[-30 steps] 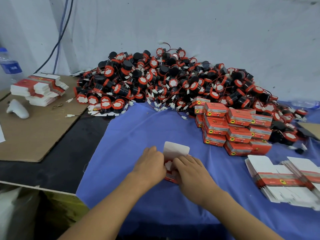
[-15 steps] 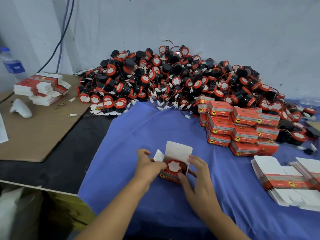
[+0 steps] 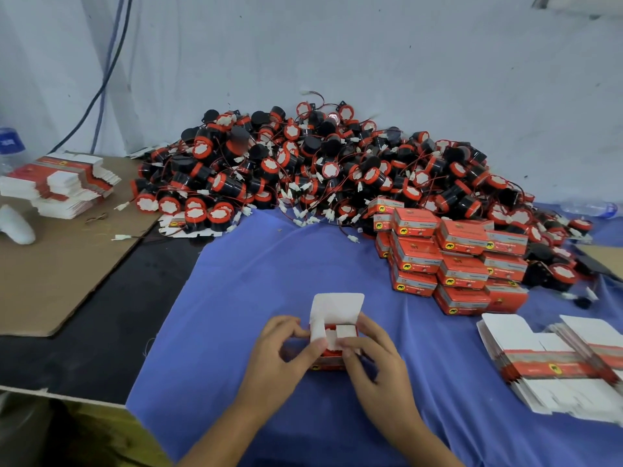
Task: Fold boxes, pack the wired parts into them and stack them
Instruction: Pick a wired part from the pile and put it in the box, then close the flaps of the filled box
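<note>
A blue cloth [image 3: 269,281] is spreading across the middle. At nine o'clock a cardboard sheet [image 3: 67,264] is lying flat, a white object [image 3: 15,224] resting on it. Blue cables [image 3: 108,62] are hanging down the wall [image 3: 404,62] at eleven o'clock.

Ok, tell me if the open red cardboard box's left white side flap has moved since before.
Yes. The flap swung rightward, inward over the box, while the upright white lid stayed up.
</note>
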Tool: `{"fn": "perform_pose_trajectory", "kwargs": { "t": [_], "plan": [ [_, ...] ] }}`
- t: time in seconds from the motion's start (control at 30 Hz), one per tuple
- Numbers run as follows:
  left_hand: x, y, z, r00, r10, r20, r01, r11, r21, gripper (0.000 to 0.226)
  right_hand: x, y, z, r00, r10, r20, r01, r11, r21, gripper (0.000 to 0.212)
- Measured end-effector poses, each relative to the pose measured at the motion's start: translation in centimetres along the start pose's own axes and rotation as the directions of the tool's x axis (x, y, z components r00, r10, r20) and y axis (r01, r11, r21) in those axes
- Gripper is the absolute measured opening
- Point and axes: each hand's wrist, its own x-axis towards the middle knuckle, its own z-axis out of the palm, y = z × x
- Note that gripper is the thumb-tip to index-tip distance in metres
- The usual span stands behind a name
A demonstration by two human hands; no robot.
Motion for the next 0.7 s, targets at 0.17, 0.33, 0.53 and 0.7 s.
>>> {"fn": "perform_pose_trajectory", "kwargs": {
  "t": [0.17, 0.33, 0.53, 0.7],
  "plan": [
    [-0.3, 0.1, 0.8, 0.998, -0.057, 0.015, 0.058, 0.993, -0.103, 0.036, 0.0, 0.2, -0.3, 0.993, 0.120, 0.022, -0.122, 0.984, 0.133, 0.069],
    [-0.4, -0.1, 1.2, 0.998, 0.067, 0.010, -0.067, 0.997, -0.025, 0.035, 0.1, 0.1, -0.4, 0.994, 0.104, 0.042, -0.109, 0.984, 0.141, 0.040],
    [-1.3, -0.7, 0.5, 0.982, 0.155, 0.104, -0.167, 0.978, 0.127, 0.057, -0.4, 0.3, -0.7, 0.984, 0.124, 0.127, -0.137, 0.985, 0.102, 0.039],
    [-1.7, -1.0, 0.0, 0.976, 0.177, 0.130, -0.198, 0.966, 0.165, 0.051, -0.6, 0.2, -0.8, 0.974, 0.141, 0.174, -0.159, 0.983, 0.092, 0.048]
  ]
}}
